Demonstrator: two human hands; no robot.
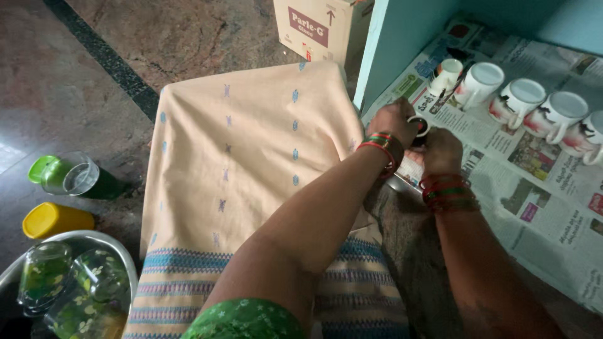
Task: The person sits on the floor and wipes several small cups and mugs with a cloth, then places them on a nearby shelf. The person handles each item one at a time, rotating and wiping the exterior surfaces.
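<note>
Both hands meet over the newspaper-lined shelf (553, 207): left hand (394, 120) fingers grip a small mug (419, 125), right hand (441, 149) fingers steadying it beside the mug row (521, 100).

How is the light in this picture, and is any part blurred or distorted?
Head view: daylight reflects off the polished stone floor at left; the white ceramic mugs on the newspaper are evenly lit; both forearms are dark below; the glass jars in the corner look soft and bent.
</note>
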